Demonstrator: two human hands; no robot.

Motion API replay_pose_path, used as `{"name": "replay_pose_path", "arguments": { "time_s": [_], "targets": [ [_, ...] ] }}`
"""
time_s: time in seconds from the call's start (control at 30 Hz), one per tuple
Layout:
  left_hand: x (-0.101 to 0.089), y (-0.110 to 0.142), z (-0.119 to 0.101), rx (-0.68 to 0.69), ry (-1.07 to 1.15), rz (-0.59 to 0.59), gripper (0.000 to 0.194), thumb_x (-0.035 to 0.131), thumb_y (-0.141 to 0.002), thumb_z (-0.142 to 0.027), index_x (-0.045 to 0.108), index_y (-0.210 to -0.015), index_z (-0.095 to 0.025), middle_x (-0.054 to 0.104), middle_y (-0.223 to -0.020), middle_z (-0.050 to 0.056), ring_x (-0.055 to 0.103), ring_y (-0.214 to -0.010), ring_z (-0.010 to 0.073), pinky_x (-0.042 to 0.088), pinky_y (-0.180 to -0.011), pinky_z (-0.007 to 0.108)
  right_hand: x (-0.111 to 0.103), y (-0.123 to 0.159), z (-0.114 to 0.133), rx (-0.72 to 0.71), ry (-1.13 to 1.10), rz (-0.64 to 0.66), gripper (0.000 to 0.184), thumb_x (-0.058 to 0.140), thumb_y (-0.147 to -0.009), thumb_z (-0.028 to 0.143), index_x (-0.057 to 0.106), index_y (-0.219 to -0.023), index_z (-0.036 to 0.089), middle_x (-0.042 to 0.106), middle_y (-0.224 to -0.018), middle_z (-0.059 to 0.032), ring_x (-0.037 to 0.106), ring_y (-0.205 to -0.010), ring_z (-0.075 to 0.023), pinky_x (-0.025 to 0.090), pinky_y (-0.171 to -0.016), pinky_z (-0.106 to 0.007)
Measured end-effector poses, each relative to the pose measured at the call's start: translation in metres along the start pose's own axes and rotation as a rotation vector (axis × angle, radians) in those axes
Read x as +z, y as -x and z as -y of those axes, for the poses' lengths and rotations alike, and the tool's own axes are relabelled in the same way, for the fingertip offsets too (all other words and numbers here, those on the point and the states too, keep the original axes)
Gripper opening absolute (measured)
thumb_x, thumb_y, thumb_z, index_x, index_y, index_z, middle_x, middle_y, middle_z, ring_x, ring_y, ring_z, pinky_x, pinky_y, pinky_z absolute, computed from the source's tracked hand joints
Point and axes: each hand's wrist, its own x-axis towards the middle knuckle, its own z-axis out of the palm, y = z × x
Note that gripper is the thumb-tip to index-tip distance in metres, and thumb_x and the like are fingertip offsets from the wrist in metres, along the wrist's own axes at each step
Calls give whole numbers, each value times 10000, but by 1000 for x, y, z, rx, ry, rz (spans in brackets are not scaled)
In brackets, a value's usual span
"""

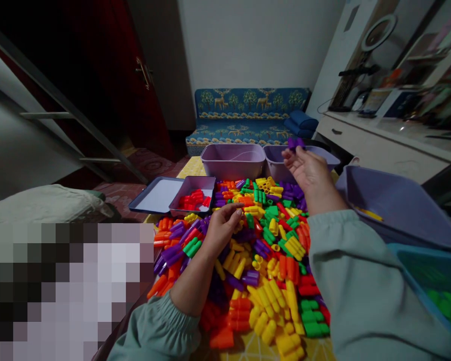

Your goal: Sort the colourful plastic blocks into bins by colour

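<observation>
My right hand [308, 171] is raised over the second purple bin [276, 163] at the back, its fingers closed on a purple plastic building block [296, 144]. My left hand [223, 226] is low over the middle of the block pile, thumb and forefinger apart, with nothing seen between them. An orange block [245, 201] lies just beyond its fingertips. The pile around it mixes yellow blocks [268, 297], green blocks [314, 318], purple blocks [173, 254], and red and orange ones, some joined in rows.
A purple bin [233, 159] stands at the back left. Red blocks lie in a small box [193, 181] with its lid [150, 194] beside it. On the right are a large purple bin [402, 185] holding a yellow piece and a blue bin [409, 253] with green pieces. A sofa [240, 125] stands behind.
</observation>
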Motion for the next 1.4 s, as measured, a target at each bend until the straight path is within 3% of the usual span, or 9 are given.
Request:
{"name": "replay_pose_path", "arguments": {
  "time_s": [0.13, 0.23, 0.37, 0.6, 0.77, 0.93, 1.13, 1.23, 1.4],
  "targets": [
    [-1, 0, 0, 27, -90, 5, 397, 655, -813, -407, 700, -1076, -113, 725, -792, 66, 611, -591, 133, 452, -527, 221, -5, 18, -13, 30, 66, -5, 53, 635, -795, 152, 588, -809, 173, 692, -781, -12, 678, -677, -107, 525, -581, -192],
    [-3, 2, -1, 149, -302, -30, 313, 618, -842, -329, 707, -1066, -130, 735, -869, 78, 648, -703, 162, 491, -618, 248, -19, 48, -37, 42, 401, 176, 182, 673, -755, 227, 664, -925, 163, 725, -851, -43, 685, -689, -147, 513, -551, -222],
    [-2, 9, -8, 325, -775, -132, 227, 601, -849, -274, 719, -1028, -198, 715, -992, 64, 666, -871, 194, 509, -766, 288, -43, 72, -55, -74, 846, 393, 201, 649, -764, 258, 708, -920, 146, 747, -909, -90, 706, -835, -222, 546, -764, -335],
    [2, 16, -8, 317, -1126, 11, 560, 677, -763, -537, 648, -1226, -223, 618, -1221, 102, 627, -1064, 286, 523, -866, 372, -55, 92, -56, -147, 1466, 660, 508, 672, -791, 375, 628, -1262, 189, 688, -1203, -123, 636, -1107, -320, 484, -919, -427],
    [3, 15, -6, 301, -1070, 95, 679, 685, -771, -411, 504, -1395, -214, 567, -1321, 127, 607, -1137, 304, 505, -941, 410, -45, 103, -70, -164, 1448, 680, 818, 690, -748, 235, 352, -1488, 150, 553, -1383, -172, 564, -1218, -318, 448, -982, -427],
    [2, 13, -8, 244, -940, 33, 660, 671, -798, -424, 508, -1389, -178, 615, -1278, 153, 613, -1144, 328, 497, -947, 443, -45, 99, -77, -89, 1151, 693, 747, 640, -717, 116, 415, -1424, 201, 593, -1334, -120, 649, -1055, -234, 498, -914, -369],
    [2, 7, 2, 371, -710, 98, 453, 634, -839, -267, 596, -1275, -149, 667, -1228, 144, 618, -1143, 279, 474, -985, 413, -38, 104, -80, -279, 1111, 783, 458, 565, -717, 64, 646, -1158, 155, 642, -1242, -118, 593, -1166, -255, 440, -1031, -403],
    [3, 6, 2, 367, -620, 52, 380, 620, -831, -196, 632, -1208, -148, 692, -1189, 134, 637, -1116, 262, 478, -978, 393, -34, 107, -80, -275, 1082, 742, 442, 597, -737, 92, 655, -1169, 164, 664, -1216, -110, 614, -1133, -247, 453, -1021, -409],
    [4, 7, -6, 261, -302, -44, 343, 626, -856, -291, 628, -1175, -164, 713, -1099, 100, 671, -1004, 227, 523, -862, 326, -30, 107, -78, -197, 881, 624, 393, 633, -784, 172, 656, -1174, 212, 701, -1163, -71, 662, -1045, -214, 516, -938, -375]
  ]
}}
